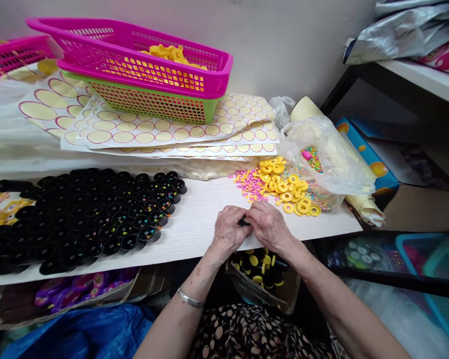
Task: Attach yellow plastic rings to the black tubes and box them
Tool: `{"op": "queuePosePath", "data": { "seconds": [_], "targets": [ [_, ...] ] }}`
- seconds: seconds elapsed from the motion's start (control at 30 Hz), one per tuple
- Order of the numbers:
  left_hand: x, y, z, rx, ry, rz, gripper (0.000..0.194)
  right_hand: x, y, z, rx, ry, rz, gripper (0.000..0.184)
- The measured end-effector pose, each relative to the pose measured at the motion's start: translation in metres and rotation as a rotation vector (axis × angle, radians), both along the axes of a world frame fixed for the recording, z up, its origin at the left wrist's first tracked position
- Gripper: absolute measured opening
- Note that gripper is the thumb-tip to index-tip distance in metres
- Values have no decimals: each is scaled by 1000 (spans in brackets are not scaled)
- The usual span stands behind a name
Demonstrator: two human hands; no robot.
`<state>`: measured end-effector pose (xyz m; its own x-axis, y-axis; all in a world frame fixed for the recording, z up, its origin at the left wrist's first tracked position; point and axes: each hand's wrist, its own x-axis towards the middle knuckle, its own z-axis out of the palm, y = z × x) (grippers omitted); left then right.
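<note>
Near the table's front edge, my left hand [227,230] is closed round a small black cup [243,221], mostly hidden by my fingers. My right hand [268,225] meets it from the other side, its fingers pressed together at the cup's top; whether a cap is there is hidden. Just beyond my right hand lie a pile of yellow ring-shaped caps [284,187] and scattered pink and yellow beads [250,183]. Many black cups [97,214] stand packed together on the left, some with colourful bits inside.
Below my hands, a cardboard box [247,281] holds black pieces with yellow caps. Pink [134,62] and green baskets sit at the back on sheets of round stickers [149,134]. A plastic bag [322,149] of beads lies right. Purple packages [71,289] fill a box below left.
</note>
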<state>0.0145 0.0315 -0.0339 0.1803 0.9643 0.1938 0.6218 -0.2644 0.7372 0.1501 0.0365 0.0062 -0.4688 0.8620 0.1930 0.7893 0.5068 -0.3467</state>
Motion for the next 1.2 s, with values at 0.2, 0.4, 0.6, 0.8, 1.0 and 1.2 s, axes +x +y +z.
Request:
{"op": "queuePosePath", "data": {
  "seconds": [0.2,0.4,0.6,0.8,1.0,1.2],
  "targets": [
    [0,1,-1,18,6,-5,18,-5,2,3,-12,-83,-21,23],
    [0,1,-4,37,-19,12,12,-9,3,5,-25,-132,31,22],
    [-1,3,-3,18,7,0,24,14,11,0,-145,287,44,15],
    [-2,3,-1,6,0,2,25,58,44,-1,182,23,-492,15],
    [-3,4,-2,-7,10,16,27,78,62,-7,198,-221,-418,16],
    [-6,5,-10,40,-142,42,56,79,53,-8,250,436,-421,23]
  ]
}}
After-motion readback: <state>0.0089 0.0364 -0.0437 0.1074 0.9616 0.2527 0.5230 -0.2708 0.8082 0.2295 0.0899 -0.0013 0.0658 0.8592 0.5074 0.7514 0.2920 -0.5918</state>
